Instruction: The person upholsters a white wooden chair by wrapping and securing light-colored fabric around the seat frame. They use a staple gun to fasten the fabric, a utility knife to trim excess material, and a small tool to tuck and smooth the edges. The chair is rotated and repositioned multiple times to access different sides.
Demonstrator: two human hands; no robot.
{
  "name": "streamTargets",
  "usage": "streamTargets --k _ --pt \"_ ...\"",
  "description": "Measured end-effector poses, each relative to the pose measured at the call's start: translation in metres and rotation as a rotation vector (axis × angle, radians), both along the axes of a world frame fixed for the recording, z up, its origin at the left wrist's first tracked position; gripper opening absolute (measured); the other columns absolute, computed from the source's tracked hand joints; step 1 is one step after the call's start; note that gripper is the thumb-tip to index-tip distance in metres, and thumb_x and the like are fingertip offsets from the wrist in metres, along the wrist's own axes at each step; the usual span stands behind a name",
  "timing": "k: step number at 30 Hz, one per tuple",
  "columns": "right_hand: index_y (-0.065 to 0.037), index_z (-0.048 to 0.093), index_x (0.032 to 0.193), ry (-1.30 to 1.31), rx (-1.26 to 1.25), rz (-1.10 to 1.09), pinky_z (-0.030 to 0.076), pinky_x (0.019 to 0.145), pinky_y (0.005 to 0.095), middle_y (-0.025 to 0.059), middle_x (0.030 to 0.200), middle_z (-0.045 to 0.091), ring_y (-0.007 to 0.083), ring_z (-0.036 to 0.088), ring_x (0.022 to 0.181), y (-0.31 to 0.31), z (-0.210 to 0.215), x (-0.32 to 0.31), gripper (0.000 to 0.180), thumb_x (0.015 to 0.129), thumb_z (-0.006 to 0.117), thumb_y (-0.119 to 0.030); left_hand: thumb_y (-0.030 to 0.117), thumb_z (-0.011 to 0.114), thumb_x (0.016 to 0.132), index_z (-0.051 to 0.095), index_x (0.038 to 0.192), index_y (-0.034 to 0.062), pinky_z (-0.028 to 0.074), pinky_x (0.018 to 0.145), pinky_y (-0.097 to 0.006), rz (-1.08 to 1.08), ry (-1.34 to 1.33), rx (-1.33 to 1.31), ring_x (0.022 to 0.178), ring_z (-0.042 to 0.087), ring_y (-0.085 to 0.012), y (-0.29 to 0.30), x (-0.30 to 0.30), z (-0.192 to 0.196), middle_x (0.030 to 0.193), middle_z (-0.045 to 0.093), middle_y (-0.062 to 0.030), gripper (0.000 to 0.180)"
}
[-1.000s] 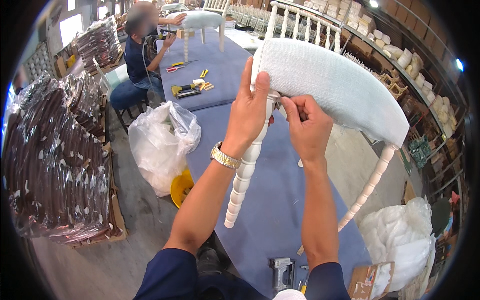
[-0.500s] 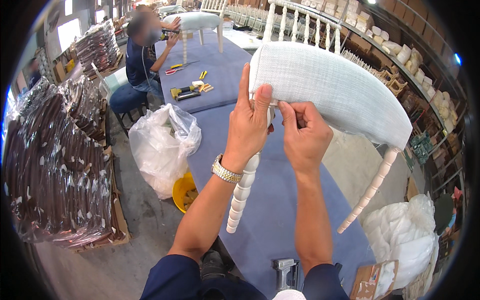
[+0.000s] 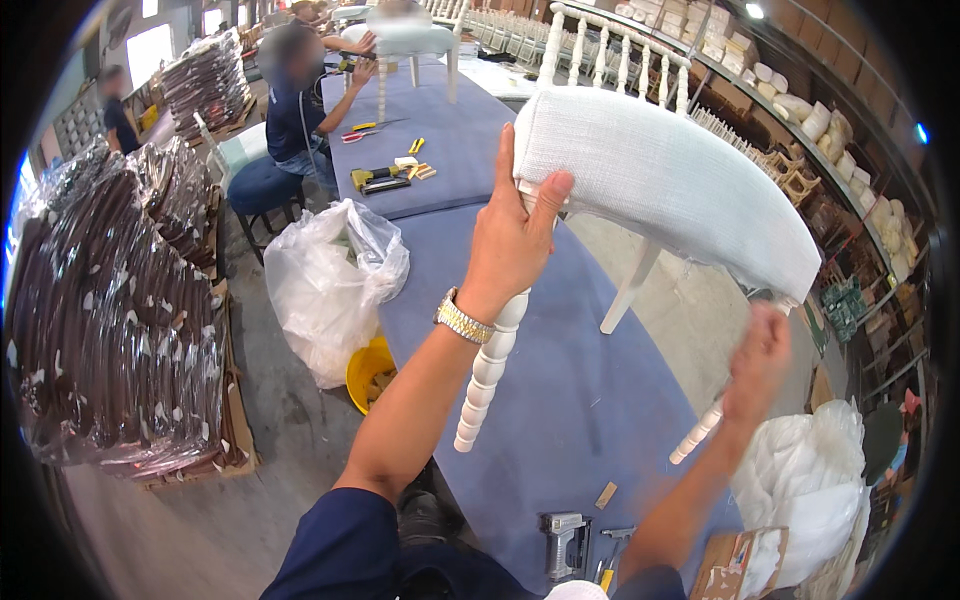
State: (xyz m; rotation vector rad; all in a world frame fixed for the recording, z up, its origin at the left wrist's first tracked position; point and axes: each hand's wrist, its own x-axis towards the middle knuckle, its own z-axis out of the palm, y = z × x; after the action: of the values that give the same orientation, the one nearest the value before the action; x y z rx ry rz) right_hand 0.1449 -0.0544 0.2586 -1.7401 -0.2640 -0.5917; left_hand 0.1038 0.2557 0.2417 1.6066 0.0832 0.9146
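A white chair [image 3: 680,180] with a woven fabric seat is tipped up above a long blue-covered table [image 3: 560,390]. My left hand [image 3: 510,240] grips the seat's near corner, just above a turned white leg [image 3: 485,375] that hangs down past my wrist. My right hand [image 3: 757,365], blurred, is closed around the top of the other front leg [image 3: 697,438] at the lower right. The chair's spindle back [image 3: 610,50] points away from me.
A stapler tool [image 3: 565,545] and small parts lie on the table's near end, hand tools [image 3: 385,178] farther along. A clear plastic bag [image 3: 325,280] and yellow bucket [image 3: 365,370] stand left, beside wrapped dark stacks [image 3: 110,320]. A seated person [image 3: 295,110] works behind. White wadding [image 3: 800,490] lies right.
My right hand left the seat's near corner and dropped down to the right onto the other leg. The chair has swung up and turned, and my left hand keeps its hold.
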Motion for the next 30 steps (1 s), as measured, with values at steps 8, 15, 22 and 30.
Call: streamTargets --k 8,15,22,30 --pt "-0.012 0.052 0.088 -0.001 0.639 -0.111 0.033 0.117 0.0415 0.0187 0.140 0.061 0.0268 0.052 0.133 -0.157 -0.059 0.029 0.036 0.109 0.045 -0.040 0.052 0.070 0.097 0.005 0.164 -0.0021 0.057 0.079 -0.034 -0.048 -0.006 -0.072 0.090 0.074 -0.0226 -0.028 -0.047 -0.038 0.110 0.074 -0.0199 0.108" --pt "0.002 0.064 0.126 0.003 0.958 -0.457 0.047 0.107 0.0418 0.0131 0.125 0.065 0.0262 0.061 0.120 -0.150 -0.174 -0.010 0.044 0.108 0.046 -0.033 0.059 0.092 0.071 0.000 0.163 -0.0046 0.048 0.109 -0.040 0.009 -0.135 0.094 0.131 0.061 -0.0316 -0.051 -0.134 -0.122 0.149 0.053 -0.0265 0.145" --pt "-0.014 0.049 0.072 0.121 0.898 -0.634 0.047 0.068 0.0328 -0.0017 0.075 0.055 0.0126 0.053 0.069 -0.138 -0.217 -0.004 0.036 0.107 0.045 -0.024 0.059 0.096 0.062 0.005 0.164 -0.0034 0.049 0.110 -0.044 -0.018 -0.131 0.230 0.135 0.058 -0.0360 -0.086 -0.131 -0.228 0.152 0.048 -0.0311 0.150" --pt "0.000 0.060 0.106 0.233 0.703 -0.408 0.048 0.101 0.0427 0.0067 0.098 0.061 0.0234 0.060 0.104 -0.180 -0.244 0.000 0.036 0.112 0.043 -0.030 0.062 0.090 0.070 0.009 0.166 0.0055 0.045 0.113 -0.044 0.009 -0.114 0.283 0.141 0.052 -0.0377 -0.062 -0.104 -0.233 0.160 0.042 -0.0253 0.138"
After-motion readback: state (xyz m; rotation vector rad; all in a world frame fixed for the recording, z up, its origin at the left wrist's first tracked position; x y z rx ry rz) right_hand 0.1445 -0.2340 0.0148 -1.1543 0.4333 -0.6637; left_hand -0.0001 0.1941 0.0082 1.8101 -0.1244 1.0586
